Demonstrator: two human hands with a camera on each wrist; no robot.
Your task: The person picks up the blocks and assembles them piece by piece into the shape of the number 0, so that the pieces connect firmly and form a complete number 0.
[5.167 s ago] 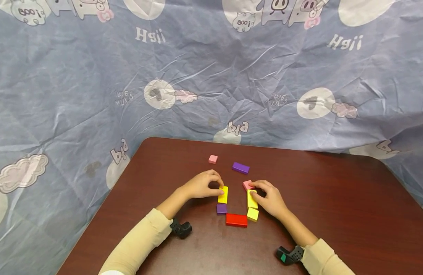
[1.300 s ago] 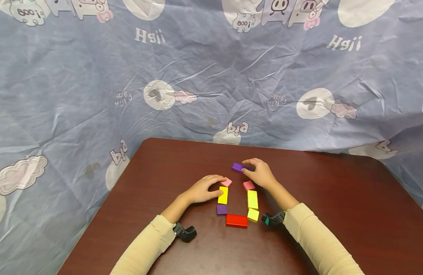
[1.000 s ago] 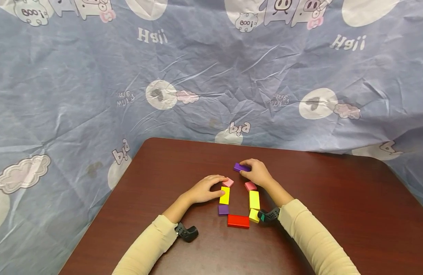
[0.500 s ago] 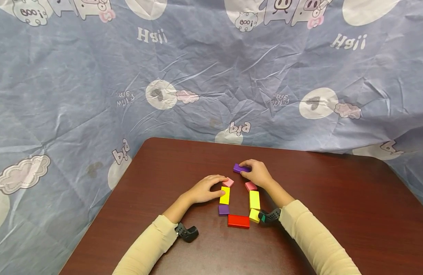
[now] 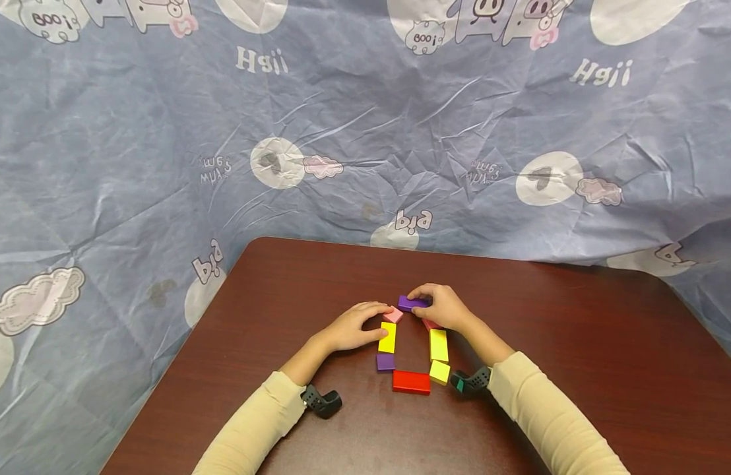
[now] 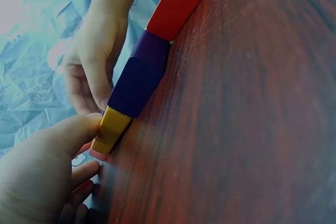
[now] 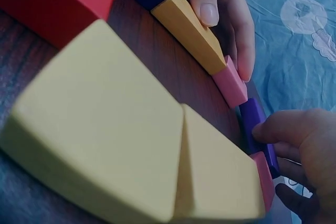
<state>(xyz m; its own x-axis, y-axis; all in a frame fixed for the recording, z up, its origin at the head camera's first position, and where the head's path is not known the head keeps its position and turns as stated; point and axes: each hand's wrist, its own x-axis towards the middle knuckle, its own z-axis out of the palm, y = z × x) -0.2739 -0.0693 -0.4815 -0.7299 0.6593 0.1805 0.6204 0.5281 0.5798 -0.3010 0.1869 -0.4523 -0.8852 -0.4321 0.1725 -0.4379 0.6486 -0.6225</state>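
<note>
My right hand pinches a long purple block between thumb and fingers, at the far end of a ring of coloured wooden blocks. Part of a pink block shows beneath that hand. My left hand rests on the ring's left side: its thumb touches a long yellow block, and its straight index finger touches another pink block. In the right wrist view, the purple block lies between the pink block near my left fingertip and the other pink block.
Nearer me, the ring continues with a small purple block, a red block, a small yellow block and a long yellow block. All lie on a dark wooden table before a blue printed cloth.
The left pink block has come down to the left yellow block. My right hand left the right-hand blocks, took the long purple block and has just drawn it nearer the pink blocks.
</note>
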